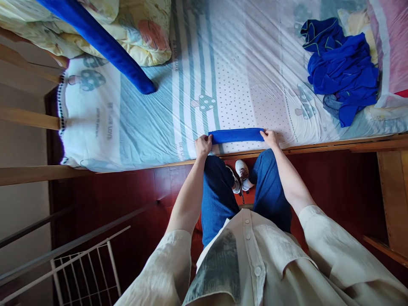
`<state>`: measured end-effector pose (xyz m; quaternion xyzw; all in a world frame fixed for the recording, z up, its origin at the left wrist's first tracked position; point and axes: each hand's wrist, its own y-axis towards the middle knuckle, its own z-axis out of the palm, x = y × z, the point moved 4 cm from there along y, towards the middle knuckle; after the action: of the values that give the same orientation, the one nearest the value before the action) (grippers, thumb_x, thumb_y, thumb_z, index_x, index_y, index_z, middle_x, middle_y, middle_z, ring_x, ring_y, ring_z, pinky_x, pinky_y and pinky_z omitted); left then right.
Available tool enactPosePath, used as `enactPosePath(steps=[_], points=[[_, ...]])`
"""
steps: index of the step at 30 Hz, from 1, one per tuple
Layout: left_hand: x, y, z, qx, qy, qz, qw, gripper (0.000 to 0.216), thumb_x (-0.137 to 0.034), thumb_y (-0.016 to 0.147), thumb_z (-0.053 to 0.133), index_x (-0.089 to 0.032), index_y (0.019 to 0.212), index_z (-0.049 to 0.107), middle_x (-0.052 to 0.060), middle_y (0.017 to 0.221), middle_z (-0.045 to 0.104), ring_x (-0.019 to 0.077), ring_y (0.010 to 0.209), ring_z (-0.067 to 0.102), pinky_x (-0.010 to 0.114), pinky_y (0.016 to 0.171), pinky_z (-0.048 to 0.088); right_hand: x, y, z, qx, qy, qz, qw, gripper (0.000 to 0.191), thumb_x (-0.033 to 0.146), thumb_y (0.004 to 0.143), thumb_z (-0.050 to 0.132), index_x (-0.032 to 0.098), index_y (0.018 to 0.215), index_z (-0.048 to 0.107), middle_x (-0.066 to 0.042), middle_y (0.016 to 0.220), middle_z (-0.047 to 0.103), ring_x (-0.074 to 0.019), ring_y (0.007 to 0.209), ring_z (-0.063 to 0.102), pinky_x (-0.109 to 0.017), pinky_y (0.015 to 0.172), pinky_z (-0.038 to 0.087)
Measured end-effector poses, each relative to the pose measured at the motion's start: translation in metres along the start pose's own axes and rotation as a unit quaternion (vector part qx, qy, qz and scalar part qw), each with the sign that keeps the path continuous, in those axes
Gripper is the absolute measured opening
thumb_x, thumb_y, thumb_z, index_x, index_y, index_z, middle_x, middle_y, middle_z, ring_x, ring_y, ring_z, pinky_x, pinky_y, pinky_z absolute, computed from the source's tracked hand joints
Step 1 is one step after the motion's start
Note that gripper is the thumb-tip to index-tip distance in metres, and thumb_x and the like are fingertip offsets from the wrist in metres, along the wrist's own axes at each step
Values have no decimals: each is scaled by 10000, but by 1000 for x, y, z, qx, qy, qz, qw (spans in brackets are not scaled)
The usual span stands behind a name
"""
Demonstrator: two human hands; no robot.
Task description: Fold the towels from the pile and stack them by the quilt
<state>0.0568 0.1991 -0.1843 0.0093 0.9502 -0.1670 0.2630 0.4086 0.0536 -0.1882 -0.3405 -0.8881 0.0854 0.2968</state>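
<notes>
A narrow folded blue cloth (236, 135) lies stretched along the near edge of the bed, just above my knees. At its left end my left hand (203, 145) pinches the corner, fingers closed. The opposite end is gripped between thumb and fingers of my right hand (269, 138). A heap of crumpled blue cloths (344, 70), some with light green edging, rests on the bed to the right. Another long blue folded cloth (105, 44) runs diagonally at the upper left, partly over a yellow quilt.
The bed's patterned sheet (143, 114) stretches ahead of me, edged by a wooden rail (302, 147). A bunched yellow quilt (146, 32) sits at upper left. Pink bedding (393, 42) is at far right. A white metal rack (86, 272) stands on the lower left, over dark red flooring (127, 191).
</notes>
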Motion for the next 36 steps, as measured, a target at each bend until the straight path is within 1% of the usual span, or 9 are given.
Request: enactPosePath(steps=[5,11,15,18,21,24,27,30,36], points=[[2,5,4,-20,-18,-18,999,321,-483,947,578,-215,808,688,148,943,788,335,1069,713,422,972,526,1,3,-2,-11,19,30,999,583,738,924,606,206,719,734,-155,784,766,-331,909,734,-373,780,536],[-4,0,4,-35,-60,-67,995,232,-432,905,639,-227,798,620,200,1006,753,375,1173,680,496,1039,513,2,1,-6,-17,35,82,996,454,607,887,695,224,643,717,-146,737,757,-342,939,757,-401,814,581],[-10,-15,-9,-78,-107,-72,989,186,-339,827,705,-245,830,544,174,1022,716,371,1218,658,529,1068,512,7,-4,-15,-42,49,81,995,368,531,878,696,238,661,744,-131,728,763,-331,941,774,-415,837,605],[-12,-37,-14,-79,-181,-112,974,217,-252,797,737,-240,852,527,111,935,683,337,1179,681,507,1073,528,10,-11,-23,-62,37,106,992,280,410,912,644,220,766,789,-165,872,804,-343,994,784,-437,872,609],[-17,-66,-1,-44,-376,-216,900,259,-189,807,773,-223,936,550,34,841,640,241,952,736,410,944,610,22,-18,-33,-95,33,93,991,264,268,926,566,184,976,812,-190,1099,805,-331,1110,766,-446,971,600],[-30,-86,20,-6,-506,-285,814,236,-165,842,787,-198,932,572,10,764,611,169,761,722,315,790,645,50,-20,-39,-107,22,-15,994,340,216,935,541,158,1179,771,-190,1295,751,-303,1285,691,-450,1123,543],[-41,-87,30,-11,-534,-308,787,202,-202,873,791,-192,892,590,-5,709,584,144,705,706,261,719,643,93,-22,-30,-31,-2,-157,987,457,285,927,646,183,1370,687,-176,1464,664,-305,1423,594,-477,1211,484],[-41,-75,29,-32,-548,-334,767,205,-224,883,787,-196,850,587,-19,676,562,136,700,706,224,690,627,137,-25,-5,88,-41,-243,965,767,420,842,811,214,1536,557,-171,1614,533,-343,1519,493,-494,1261,427],[-28,-49,20,-41,-541,-352,762,231,-176,781,825,-174,759,594,-31,606,553,136,623,672,228,623,583,206,-25,53,202,-140,-270,931,1127,387,663,961,175,1629,421,-215,1660,453,-390,1566,411,-498,1295,355]])
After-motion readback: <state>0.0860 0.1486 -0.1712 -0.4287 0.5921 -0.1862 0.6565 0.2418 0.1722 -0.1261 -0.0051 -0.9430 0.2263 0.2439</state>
